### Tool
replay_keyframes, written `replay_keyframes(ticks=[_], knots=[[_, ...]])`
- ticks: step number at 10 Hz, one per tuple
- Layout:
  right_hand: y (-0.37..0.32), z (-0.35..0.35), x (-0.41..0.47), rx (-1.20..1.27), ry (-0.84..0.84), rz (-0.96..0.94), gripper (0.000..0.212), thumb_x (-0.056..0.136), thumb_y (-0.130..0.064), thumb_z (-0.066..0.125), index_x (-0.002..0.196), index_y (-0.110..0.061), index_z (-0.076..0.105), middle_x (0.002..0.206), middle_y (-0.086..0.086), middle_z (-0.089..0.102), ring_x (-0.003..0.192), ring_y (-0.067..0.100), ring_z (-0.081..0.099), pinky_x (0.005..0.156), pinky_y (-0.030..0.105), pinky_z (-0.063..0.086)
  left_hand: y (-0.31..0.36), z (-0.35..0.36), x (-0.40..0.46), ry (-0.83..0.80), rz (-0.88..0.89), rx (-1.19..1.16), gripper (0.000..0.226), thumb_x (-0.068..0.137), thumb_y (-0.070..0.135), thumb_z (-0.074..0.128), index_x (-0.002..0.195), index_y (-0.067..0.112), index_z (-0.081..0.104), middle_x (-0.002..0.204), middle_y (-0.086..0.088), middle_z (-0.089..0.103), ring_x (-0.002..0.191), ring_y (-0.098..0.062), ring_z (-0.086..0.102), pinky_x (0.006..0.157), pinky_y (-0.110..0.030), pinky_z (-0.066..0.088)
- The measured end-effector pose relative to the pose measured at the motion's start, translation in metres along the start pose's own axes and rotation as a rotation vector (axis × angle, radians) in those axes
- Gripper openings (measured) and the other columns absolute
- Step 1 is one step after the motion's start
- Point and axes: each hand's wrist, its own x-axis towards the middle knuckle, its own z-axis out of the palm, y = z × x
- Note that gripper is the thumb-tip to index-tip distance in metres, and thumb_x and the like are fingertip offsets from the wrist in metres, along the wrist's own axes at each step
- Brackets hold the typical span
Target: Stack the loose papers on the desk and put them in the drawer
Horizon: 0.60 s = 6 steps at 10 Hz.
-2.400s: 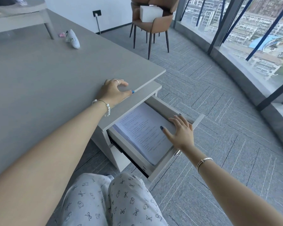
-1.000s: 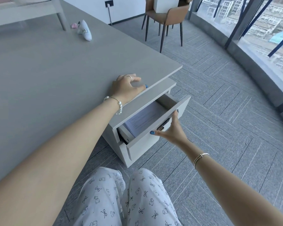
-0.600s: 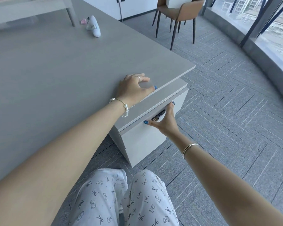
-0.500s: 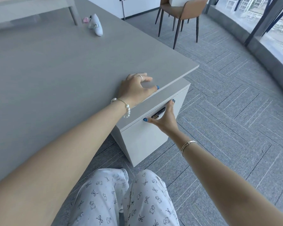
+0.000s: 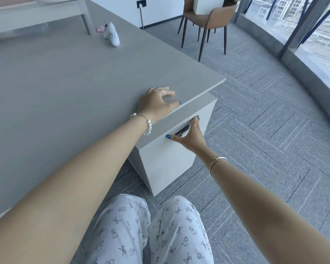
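The white drawer point(image 5: 166, 159) under the grey desk point(image 5: 65, 88) is closed flush with its cabinet, and the papers are hidden inside it. My right hand point(image 5: 189, 136) presses flat against the drawer front, with its fingers spread over the dark handle point(image 5: 182, 131). My left hand point(image 5: 156, 102) rests palm down on the desk top near its front right corner, fingers apart, holding nothing. No loose papers lie on the visible desk top.
A small white object point(image 5: 111, 35) and a pink bit point(image 5: 100, 28) lie at the desk's far side. A brown chair point(image 5: 206, 18) with a white box stands beyond the desk. A glass wall curves along the right. My knees are just below the cabinet.
The drawer was open with the papers in it; my right hand pushed it shut. For the last half second both hands have stayed in place.
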Motion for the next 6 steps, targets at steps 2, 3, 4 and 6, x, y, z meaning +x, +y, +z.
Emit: replay_keyframes(ticks=[2, 3, 4, 6], knots=[[-0.005, -0.017, -0.021, -0.067, -0.009, -0.028, 0.116, 0.066, -0.055, 0.075, 0.148, -0.003, 0.011, 0.159, 0.01, 0.017, 0.146, 0.021, 0.017, 0.114, 0.033, 0.022, -0.002, 0.0, -0.001, -0.028, 0.014, 0.046, 0.044, 0.077, 0.042, 0.064, 0.119, 0.028, 0.062, 0.142, 0.008, 0.049, 0.134, -0.011, 0.036, 0.113, -0.034, 0.028], [-0.007, -0.028, -0.033, -0.099, 0.001, -0.035, 0.109, 0.07, -0.054, 0.073, 0.147, -0.001, 0.016, 0.157, 0.012, 0.024, 0.145, 0.022, 0.021, 0.113, 0.033, 0.023, -0.001, -0.001, -0.003, -0.043, 0.022, 0.099, 0.047, 0.079, 0.043, 0.061, 0.124, 0.027, 0.059, 0.145, 0.006, 0.046, 0.136, -0.013, 0.034, 0.113, -0.029, 0.028], [-0.014, -0.04, -0.048, -0.112, 0.009, -0.044, 0.104, 0.071, -0.054, 0.072, 0.147, -0.002, 0.021, 0.155, 0.011, 0.029, 0.144, 0.022, 0.025, 0.112, 0.033, 0.024, 0.006, -0.004, -0.006, -0.105, 0.021, 0.136, 0.052, 0.082, 0.042, 0.061, 0.129, 0.021, 0.055, 0.146, 0.0, 0.044, 0.137, -0.017, 0.033, 0.111, -0.028, 0.028], [-0.024, -0.058, -0.078, -0.117, 0.055, -0.079, 0.099, 0.072, -0.056, 0.069, 0.146, -0.008, 0.027, 0.153, 0.007, 0.034, 0.142, 0.021, 0.028, 0.111, 0.035, 0.028, 0.019, -0.003, -0.028, -0.102, 0.06, 0.19, 0.049, 0.086, 0.035, 0.057, 0.131, 0.017, 0.053, 0.141, -0.006, 0.051, 0.135, -0.025, 0.036, 0.108, -0.035, 0.033]])
